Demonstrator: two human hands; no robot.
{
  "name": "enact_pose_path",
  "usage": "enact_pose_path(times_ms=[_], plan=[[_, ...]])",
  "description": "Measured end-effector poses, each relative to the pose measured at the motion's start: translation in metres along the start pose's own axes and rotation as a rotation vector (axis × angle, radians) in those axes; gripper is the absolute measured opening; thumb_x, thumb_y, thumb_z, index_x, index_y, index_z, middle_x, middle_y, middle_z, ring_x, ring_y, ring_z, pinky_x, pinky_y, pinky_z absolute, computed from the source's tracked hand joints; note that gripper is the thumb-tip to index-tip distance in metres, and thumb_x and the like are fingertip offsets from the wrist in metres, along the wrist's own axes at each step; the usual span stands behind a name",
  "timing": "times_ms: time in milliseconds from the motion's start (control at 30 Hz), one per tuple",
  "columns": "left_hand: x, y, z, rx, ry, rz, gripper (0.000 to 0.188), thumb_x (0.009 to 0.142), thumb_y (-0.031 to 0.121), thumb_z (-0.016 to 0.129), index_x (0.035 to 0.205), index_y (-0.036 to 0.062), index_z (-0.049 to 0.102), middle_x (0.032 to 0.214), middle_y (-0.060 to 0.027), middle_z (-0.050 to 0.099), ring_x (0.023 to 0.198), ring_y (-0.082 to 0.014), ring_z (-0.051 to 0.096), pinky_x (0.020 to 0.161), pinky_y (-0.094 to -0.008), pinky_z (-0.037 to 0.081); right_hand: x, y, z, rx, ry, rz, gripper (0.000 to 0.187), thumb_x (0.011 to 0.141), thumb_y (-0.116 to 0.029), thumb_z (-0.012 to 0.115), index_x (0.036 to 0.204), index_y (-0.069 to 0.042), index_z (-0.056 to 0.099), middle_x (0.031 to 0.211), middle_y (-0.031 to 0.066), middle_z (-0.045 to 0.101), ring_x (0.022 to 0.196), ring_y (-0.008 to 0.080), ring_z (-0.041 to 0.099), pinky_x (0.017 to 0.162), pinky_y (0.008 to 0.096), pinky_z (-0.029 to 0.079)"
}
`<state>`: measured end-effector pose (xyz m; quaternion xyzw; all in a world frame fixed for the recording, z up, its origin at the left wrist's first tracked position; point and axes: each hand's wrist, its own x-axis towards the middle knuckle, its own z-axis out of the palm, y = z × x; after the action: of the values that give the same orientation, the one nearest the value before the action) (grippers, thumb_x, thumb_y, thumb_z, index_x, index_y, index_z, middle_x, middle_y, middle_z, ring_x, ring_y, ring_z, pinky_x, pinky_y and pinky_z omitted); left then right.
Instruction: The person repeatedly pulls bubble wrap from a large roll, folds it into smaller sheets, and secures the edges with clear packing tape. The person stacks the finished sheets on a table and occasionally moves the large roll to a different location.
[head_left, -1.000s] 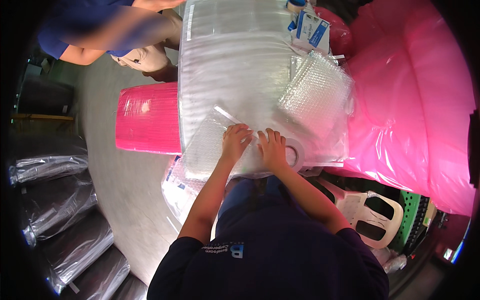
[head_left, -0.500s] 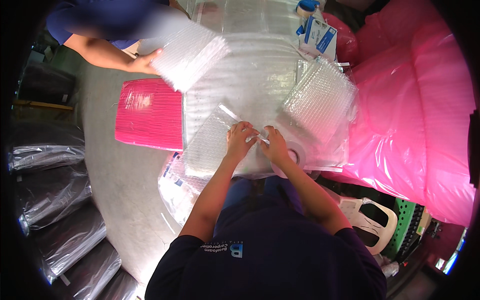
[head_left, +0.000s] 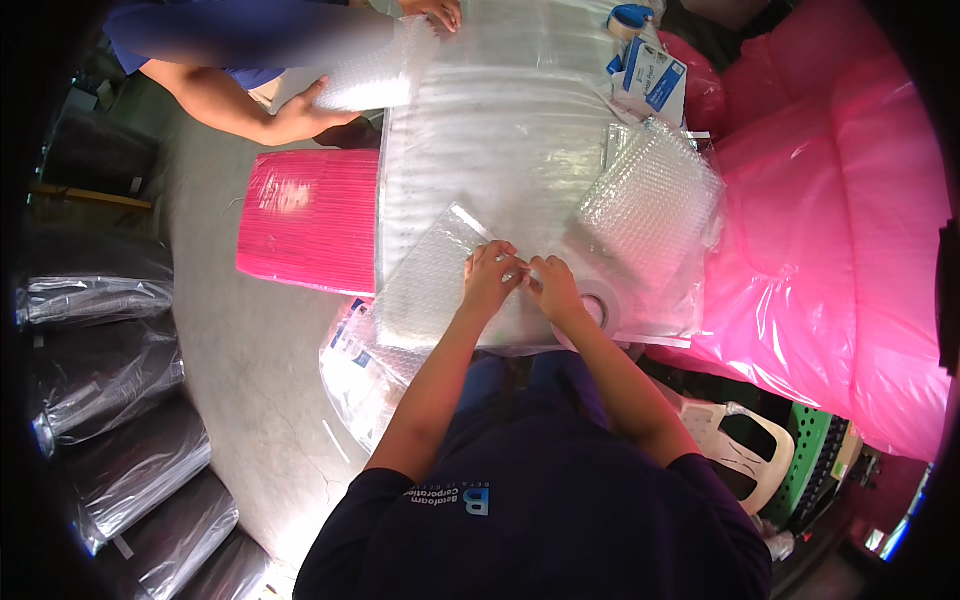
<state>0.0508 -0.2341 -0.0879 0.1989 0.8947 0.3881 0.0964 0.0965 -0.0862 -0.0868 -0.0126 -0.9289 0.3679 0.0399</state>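
Bubble-wrap pouch [head_left: 425,290] — clear, pale strip along its far right edge, lying flat at the near left of a film-covered table [head_left: 480,150]. Left hand [head_left: 492,278]: forearm slanting in from the near left, fingers curled, tips drawn together at the strip side of the pouch. Right hand [head_left: 552,288]: forearm slanting in from the near right, fingers bent, tips close against those of the left; whether either pinches the strip cannot be told. Pale ring-shaped roll [head_left: 612,312], just beside the right wrist. Clear plastic bag [head_left: 350,395], near left, below table level, holding blue-and-white printed matter. Pink bundle [head_left: 308,218], left of the table, wrapped in clear film. Blue-and-white box [head_left: 652,82], far right, contents hidden; tape roll [head_left: 625,25] just beyond it. Green perforated crate [head_left: 806,445], near right, contents unclear. Stacked bubble-wrap pieces [head_left: 655,190], right — well apart from the hands.
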Motion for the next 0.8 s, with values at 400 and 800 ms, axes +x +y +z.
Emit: enact_pose_path(times_ms=[400,800], plan=[[0.006,0.003,-0.001,-0.022,-0.051,-0.067,0.016,0.072,0.024,0.072,0.088,0.0213,0.071,0.110,0.0040,0.052,0.111,-0.0194,0.044,0.099,-0.0419,0.029,-0.001,0.016,-0.003,-0.131,0.022,-0.239,0.009,0.071,-0.006,0.065,0.076,-0.004,0.058,0.080,0.0102,0.054,0.079,0.0301,0.052,0.068,0.0403,0.043],[0.010,0.013,0.005,0.000,-0.003,-0.141,0.019,0.066,0.019,0.077,0.084,0.0199,0.071,0.105,0.0026,0.051,0.110,-0.0208,0.045,0.097,-0.0411,0.032,-0.002,0.014,0.008,0.024,0.253,-0.141,0.012,0.065,-0.003,0.067,0.070,-0.003,0.057,0.072,0.0095,0.055,0.071,0.0285,0.053,0.060,0.0372,0.045]])
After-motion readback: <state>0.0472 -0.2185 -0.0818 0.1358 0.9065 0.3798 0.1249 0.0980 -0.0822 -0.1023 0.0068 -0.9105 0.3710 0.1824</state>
